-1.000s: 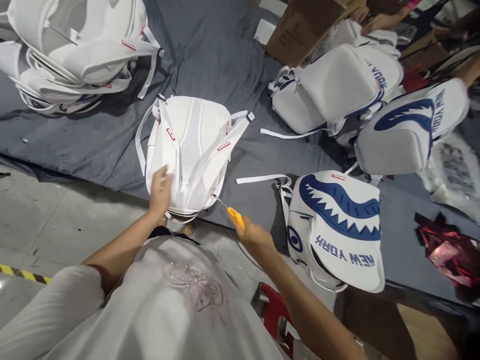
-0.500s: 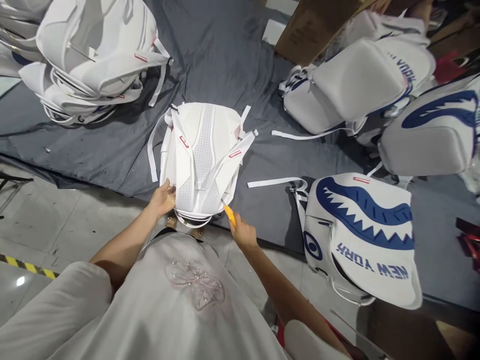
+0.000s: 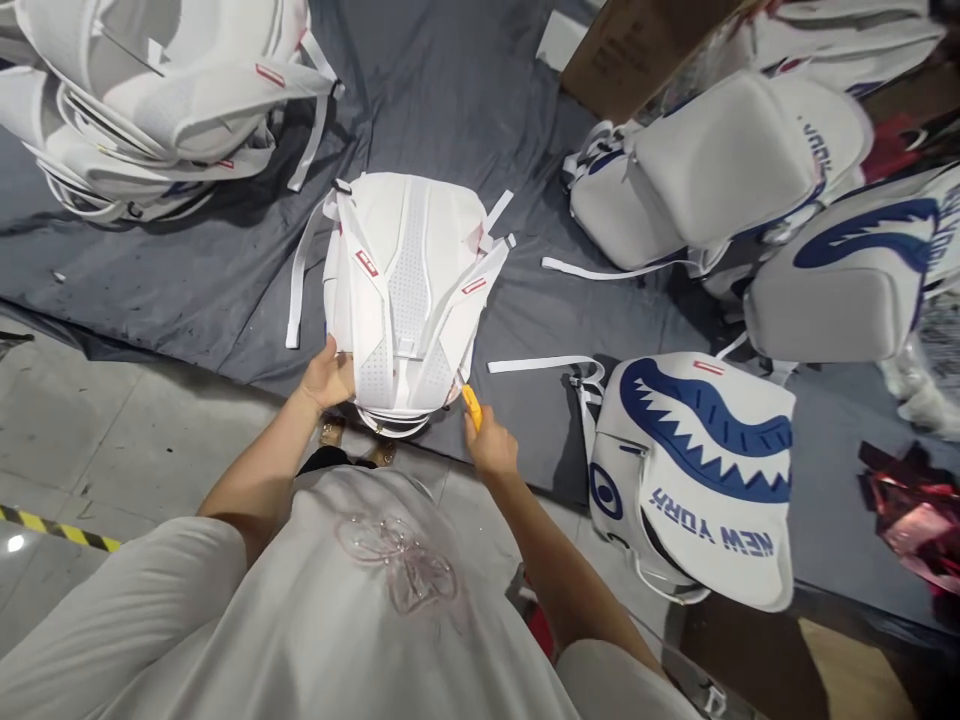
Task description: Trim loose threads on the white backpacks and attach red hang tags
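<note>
To the left of the left hand's fingers, a pale grey tiled floor (image 3: 150,430) bears a strip of yellow-and-black striped tape (image 3: 60,528). Beyond those fingers and to their left, a pile of white backpacks (image 3: 169,120) lies on a table covered in creased dark grey cloth (image 3: 427,80). The left hand (image 3: 328,378) touches the lower left side of a white backpack with a perforated back panel (image 3: 409,290); its thumb points up, but its fingertips are partly hidden, so I cannot tell whether they grip. That backpack lies back panel up at the table's near edge, between the hands. The right hand (image 3: 491,440) has its fingers clamped around a yellow-handled tool (image 3: 472,407), its front end at the backpack's lower right corner. Well beyond these fingers is a brown cardboard box (image 3: 634,55); to their right, a white backpack with a blue toothed mouth (image 3: 705,480); at the far right, crumpled shiny red material (image 3: 919,515).

Small red labels mark the pile and both straps between the hands, their lettering too small to read. Print on the box is illegible. Right of the right fingers, blue capitals say "NEW YORK", upside down.
</note>
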`<state>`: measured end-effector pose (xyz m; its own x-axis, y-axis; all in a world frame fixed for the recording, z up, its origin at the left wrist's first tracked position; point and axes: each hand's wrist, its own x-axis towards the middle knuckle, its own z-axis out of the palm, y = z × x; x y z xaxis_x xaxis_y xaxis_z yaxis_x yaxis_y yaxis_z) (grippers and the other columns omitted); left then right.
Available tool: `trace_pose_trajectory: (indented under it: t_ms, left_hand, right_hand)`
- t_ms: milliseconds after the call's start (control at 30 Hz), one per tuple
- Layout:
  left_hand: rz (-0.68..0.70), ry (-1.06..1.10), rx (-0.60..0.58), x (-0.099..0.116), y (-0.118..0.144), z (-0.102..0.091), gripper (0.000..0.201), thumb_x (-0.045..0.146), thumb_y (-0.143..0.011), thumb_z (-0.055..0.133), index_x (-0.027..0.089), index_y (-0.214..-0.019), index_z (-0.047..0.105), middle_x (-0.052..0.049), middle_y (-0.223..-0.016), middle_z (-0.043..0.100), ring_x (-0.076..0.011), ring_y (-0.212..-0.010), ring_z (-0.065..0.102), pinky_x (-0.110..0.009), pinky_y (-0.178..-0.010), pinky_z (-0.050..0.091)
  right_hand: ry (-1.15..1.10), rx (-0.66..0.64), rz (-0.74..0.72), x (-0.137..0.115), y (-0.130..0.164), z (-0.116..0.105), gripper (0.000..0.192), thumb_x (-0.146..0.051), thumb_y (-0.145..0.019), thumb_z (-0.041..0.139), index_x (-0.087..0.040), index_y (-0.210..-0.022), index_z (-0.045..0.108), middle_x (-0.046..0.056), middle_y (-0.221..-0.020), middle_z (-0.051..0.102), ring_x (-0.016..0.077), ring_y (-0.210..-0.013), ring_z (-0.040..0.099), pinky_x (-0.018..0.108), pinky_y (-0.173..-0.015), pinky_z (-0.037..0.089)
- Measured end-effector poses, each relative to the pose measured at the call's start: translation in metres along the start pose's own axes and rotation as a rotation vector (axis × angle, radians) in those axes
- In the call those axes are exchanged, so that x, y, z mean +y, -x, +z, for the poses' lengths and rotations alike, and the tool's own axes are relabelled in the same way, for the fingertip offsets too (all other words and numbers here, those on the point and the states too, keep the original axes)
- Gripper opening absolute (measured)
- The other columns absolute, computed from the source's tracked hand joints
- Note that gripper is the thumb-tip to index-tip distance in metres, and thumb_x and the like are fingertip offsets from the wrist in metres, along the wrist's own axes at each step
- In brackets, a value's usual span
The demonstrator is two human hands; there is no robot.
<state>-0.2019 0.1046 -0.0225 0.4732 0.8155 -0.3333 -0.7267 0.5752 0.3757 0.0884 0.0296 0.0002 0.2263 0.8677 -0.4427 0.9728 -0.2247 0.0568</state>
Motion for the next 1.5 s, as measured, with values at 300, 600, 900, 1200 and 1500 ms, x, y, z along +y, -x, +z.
trace_pose_trajectory:
  t_ms: [300, 600, 900, 1200, 1500]
  left_hand:
    - [0.030, 0.024, -0.030, -0.005, -0.018, 0.006, 0.086, 0.075, -0.086, 0.038, 0.007, -0.138, 0.049, -0.020, -0.123, 0.066, -0.0347, -0.130, 0.052, -0.052, -0.113, 0.035]
    - [-0.039, 0.018, -0.026, -0.003, -0.016, 0.012, 0.086, 0.075, -0.086, 0.038, 0.008, -0.138, 0.049, -0.021, -0.125, 0.065, -0.0355, -0.129, 0.052, -0.054, -0.113, 0.034]
    - [0.056, -0.470, 0.274, -0.011, 0.009, 0.042, 0.061, 0.061, -0.082, 0.057, 0.013, -0.120, 0.059, -0.017, -0.117, 0.067, -0.0349, -0.125, 0.055, -0.053, -0.106, 0.043]
    - [0.789, -2.251, 0.028, -0.083, 0.017, 0.041, 0.068, 0.025, -0.085, 0.056, 0.014, -0.149, 0.037, -0.023, -0.161, 0.008, -0.0448, -0.148, 0.001, -0.070, -0.113, 0.013]
    - [0.646, -2.536, -0.121, -0.089, -0.064, 0.098, 0.076, 0.005, -0.077, 0.042, 0.012, -0.152, 0.030, -0.017, -0.085, 0.070, -0.0314, -0.081, 0.070, -0.042, -0.076, 0.053]
  right_hand:
    - [-0.201, 0.016, 0.052, 0.015, 0.029, -0.005, 0.033, -0.040, -0.100, 0.039, -0.017, -0.118, 0.055, 0.010, -0.084, 0.069, 0.0203, -0.073, 0.064, 0.027, -0.057, 0.032]
    - [-0.318, -0.070, 0.093, 0.019, 0.125, 0.015, 0.029, -0.036, -0.099, 0.040, -0.018, -0.115, 0.057, 0.008, -0.080, 0.071, 0.0227, -0.072, 0.068, 0.027, -0.056, 0.035]
    - [-0.271, -0.172, -0.009, -0.027, 0.114, 0.012, 0.028, -0.036, -0.100, 0.042, -0.018, -0.117, 0.056, 0.009, -0.093, 0.072, 0.0238, -0.085, 0.070, 0.027, -0.061, 0.037]
    - [-0.426, -0.010, -0.050, -0.032, 0.109, 0.011, 0.028, -0.034, -0.095, 0.049, -0.016, -0.109, 0.065, 0.010, -0.091, 0.074, 0.0228, -0.075, 0.069, 0.027, -0.059, 0.038]
    - [-0.669, 0.124, 0.025, -0.021, 0.090, 0.046, 0.022, -0.031, -0.087, 0.057, -0.021, -0.105, 0.066, 0.010, -0.087, 0.076, 0.0274, -0.077, 0.072, 0.031, -0.057, 0.044]
